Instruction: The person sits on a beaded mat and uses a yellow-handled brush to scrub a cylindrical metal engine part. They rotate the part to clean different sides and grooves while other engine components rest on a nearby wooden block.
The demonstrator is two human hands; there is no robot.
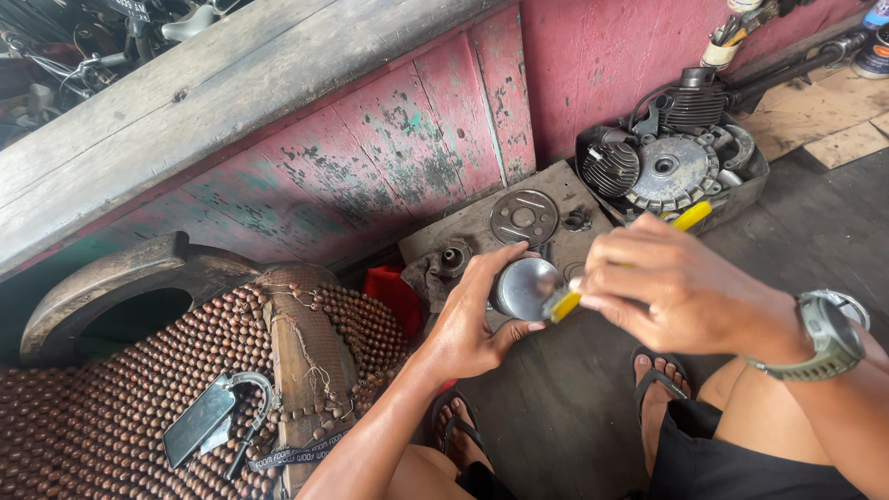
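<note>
Two hands work over the floor: the left hand (477, 319) clamps a round metal piston (525, 287), the right hand (671, 292) pinches a yellow-handled tool (567, 301) against its crown, seemingly scraping, which needs steady pressure.

A shiny silver piston (525, 287) sits at the centre, with a yellow-handled tool (630, 255) just beside it at 3 o'clock. At 12 o'clock, a pink-red wall (389, 157) shows flaked green patches. At 8 o'clock, a brown beaded mat (111, 407) carries a black phone (198, 421). At 4 o'clock, an olive-green watch (827, 338); black shorts (732, 463) at 5 o'clock.
</note>
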